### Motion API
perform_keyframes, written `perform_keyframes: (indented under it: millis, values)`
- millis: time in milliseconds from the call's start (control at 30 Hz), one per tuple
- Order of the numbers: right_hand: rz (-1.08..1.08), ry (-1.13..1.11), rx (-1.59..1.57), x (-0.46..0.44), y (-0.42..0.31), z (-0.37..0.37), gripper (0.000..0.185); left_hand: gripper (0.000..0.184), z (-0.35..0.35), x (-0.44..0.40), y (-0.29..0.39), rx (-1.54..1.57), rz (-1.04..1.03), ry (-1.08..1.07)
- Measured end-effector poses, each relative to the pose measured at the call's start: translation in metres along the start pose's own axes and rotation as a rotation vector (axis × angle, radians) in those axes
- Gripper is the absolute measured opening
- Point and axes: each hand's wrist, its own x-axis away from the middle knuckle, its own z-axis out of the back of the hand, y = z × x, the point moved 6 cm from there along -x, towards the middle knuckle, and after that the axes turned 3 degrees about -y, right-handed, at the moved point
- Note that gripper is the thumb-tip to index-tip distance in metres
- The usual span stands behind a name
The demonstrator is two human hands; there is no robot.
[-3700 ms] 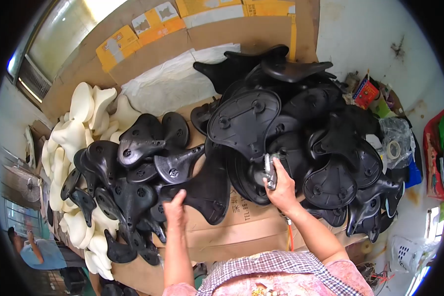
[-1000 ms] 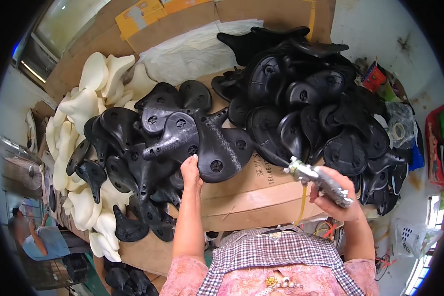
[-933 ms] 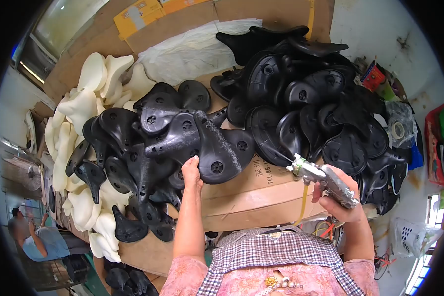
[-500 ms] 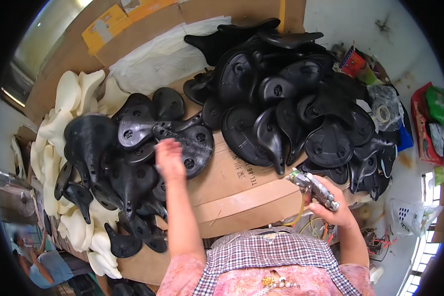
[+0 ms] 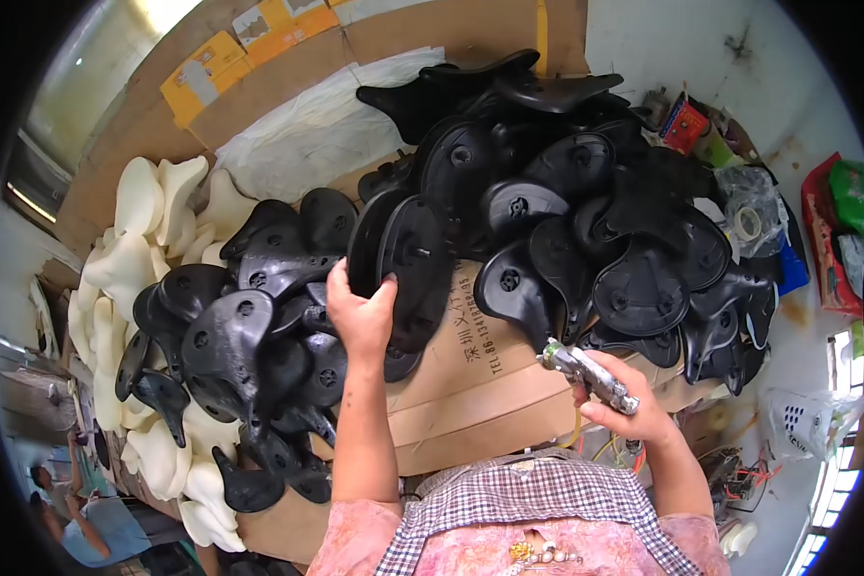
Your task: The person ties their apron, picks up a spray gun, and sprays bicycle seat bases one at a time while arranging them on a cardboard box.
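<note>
Between two dark heaps, over the cardboard-covered desk (image 5: 509, 389), a black saddle-shaped shell (image 5: 416, 240) is tilted up on edge with its ribbed underside showing. A second shell (image 5: 363, 235) stands close along its left side. The left hand (image 5: 363, 312) pinches at their lower edges, thumb forward and the other fingertips hidden; whether both shells are firmly caught, I cannot tell. With so narrow a hold low down, the wide upper part could swing or slip, and the pair could scrape one another.

Glossy, scuffed pieces of the left heap (image 5: 226, 350) lie loosely overlapped just beside the wrist, so a knock from the held shells could start a slide, perhaps onto the pale pieces (image 5: 130, 269) beyond. Similar trouble could come from the right heap (image 5: 643, 288), stacked high and unevenly.

Fingers of the right hand (image 5: 629, 398) are curled round a metal spray-type tool (image 5: 593, 377), its nozzle end near a shell of that heap. Its trigger is hidden; an accidental squeeze could mark the wrong surface. An orange hose (image 5: 639, 461) below could snag.
</note>
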Motion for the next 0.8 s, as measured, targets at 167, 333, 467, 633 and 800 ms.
perform_keyframes:
  millis: [167, 333, 467, 633, 800]
  values:
    - [0.050, -0.015, 0.054, -0.015, -0.008, -0.008, 0.059, 0.053, -0.023, 0.045, 0.036, -0.687, -0.431, -0.096]
    - [0.062, -0.035, 0.085, -0.012, -0.017, -0.011, 0.058, 0.052, -0.031, 0.089, -0.057, -0.478, -0.177, -0.186]
    - [-0.004, -0.049, 0.059, 0.005, -0.016, -0.012, 0.058, 0.053, -0.015, 0.093, -0.138, -0.212, 0.314, -0.105]
    - [-0.030, -0.048, 0.039, 0.021, -0.034, 0.001, 0.061, 0.050, -0.033, 0.145, -0.172, 0.008, 0.822, -0.188]
    - [-0.015, -0.070, 0.082, 0.014, -0.039, 0.004, 0.065, 0.037, -0.077, 0.185, -0.167, 0.392, 1.218, -0.152]
